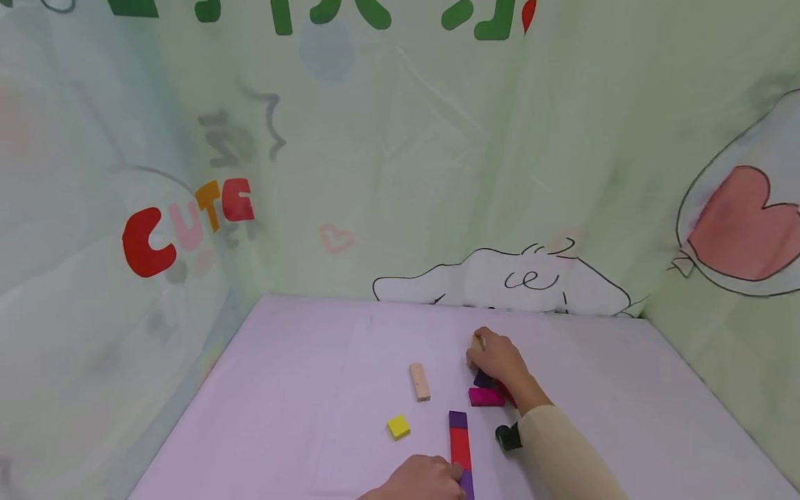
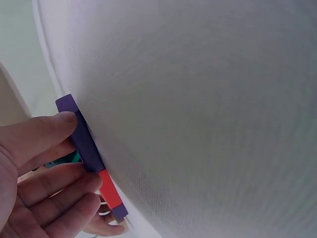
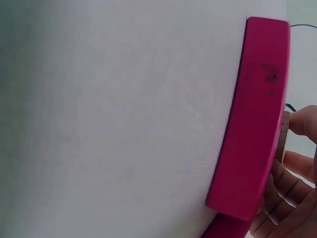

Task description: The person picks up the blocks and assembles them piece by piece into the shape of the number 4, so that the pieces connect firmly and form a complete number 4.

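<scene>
Thumb and fingers of my left hand (image 1: 423, 479) hold a purple block (image 2: 85, 144) at the near end of a straight row. A red block (image 1: 460, 448) lies in the middle of that row, and another purple block (image 1: 458, 419) ends it on the far side. Farther back, my right hand (image 1: 502, 358) pinches a plain wooden block (image 3: 283, 138), partly hidden by the fingers. Under that hand is a dark block (image 1: 483, 379). Close by lies a magenta block (image 1: 485, 397), large in the right wrist view, with a red piece (image 1: 507, 394) partly behind the wrist.
A second plain wooden block (image 1: 420, 382) lies left of the right hand, and a yellow block (image 1: 398, 427) sits nearer. Beside the right sleeve (image 1: 565, 451) is a dark green piece (image 1: 509, 437). A printed curtain (image 1: 375, 173) stands behind the pale table (image 1: 300, 389).
</scene>
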Demonstrator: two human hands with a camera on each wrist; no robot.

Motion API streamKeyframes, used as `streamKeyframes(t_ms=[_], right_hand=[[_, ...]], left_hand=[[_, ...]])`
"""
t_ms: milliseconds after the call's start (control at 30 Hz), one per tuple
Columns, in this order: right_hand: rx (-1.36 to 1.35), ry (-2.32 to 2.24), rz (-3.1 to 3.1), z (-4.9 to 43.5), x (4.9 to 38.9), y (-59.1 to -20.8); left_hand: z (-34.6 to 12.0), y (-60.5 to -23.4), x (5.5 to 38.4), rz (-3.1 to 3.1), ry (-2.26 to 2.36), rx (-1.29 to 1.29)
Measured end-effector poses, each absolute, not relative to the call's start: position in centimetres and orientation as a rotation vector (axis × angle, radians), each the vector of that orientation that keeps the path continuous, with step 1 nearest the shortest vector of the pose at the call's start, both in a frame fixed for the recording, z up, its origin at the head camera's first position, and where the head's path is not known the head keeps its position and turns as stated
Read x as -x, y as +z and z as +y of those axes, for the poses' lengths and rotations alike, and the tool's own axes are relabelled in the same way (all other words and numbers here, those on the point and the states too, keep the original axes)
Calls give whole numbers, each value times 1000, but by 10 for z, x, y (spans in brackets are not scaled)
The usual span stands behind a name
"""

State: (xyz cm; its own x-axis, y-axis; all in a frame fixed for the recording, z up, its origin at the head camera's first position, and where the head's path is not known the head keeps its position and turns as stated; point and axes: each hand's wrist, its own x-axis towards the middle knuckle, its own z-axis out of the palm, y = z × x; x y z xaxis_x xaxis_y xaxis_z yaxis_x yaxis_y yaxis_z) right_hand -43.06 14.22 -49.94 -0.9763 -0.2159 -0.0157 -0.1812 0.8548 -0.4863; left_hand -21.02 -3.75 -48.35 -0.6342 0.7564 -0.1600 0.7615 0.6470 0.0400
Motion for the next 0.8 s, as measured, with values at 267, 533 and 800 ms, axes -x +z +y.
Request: streamKeyframes(t_ms=[267, 533, 800], right_hand=[[327, -792, 2992, 140, 420, -489], [341, -811, 3018, 137, 406, -480], [333, -880, 2998, 129, 391, -474]], left_hand=[[-35, -486, 207, 2739, 6, -1224], [-35, -483, 205, 2728, 43, -1253], [-37, -485, 205, 2730, 52, -1251]])
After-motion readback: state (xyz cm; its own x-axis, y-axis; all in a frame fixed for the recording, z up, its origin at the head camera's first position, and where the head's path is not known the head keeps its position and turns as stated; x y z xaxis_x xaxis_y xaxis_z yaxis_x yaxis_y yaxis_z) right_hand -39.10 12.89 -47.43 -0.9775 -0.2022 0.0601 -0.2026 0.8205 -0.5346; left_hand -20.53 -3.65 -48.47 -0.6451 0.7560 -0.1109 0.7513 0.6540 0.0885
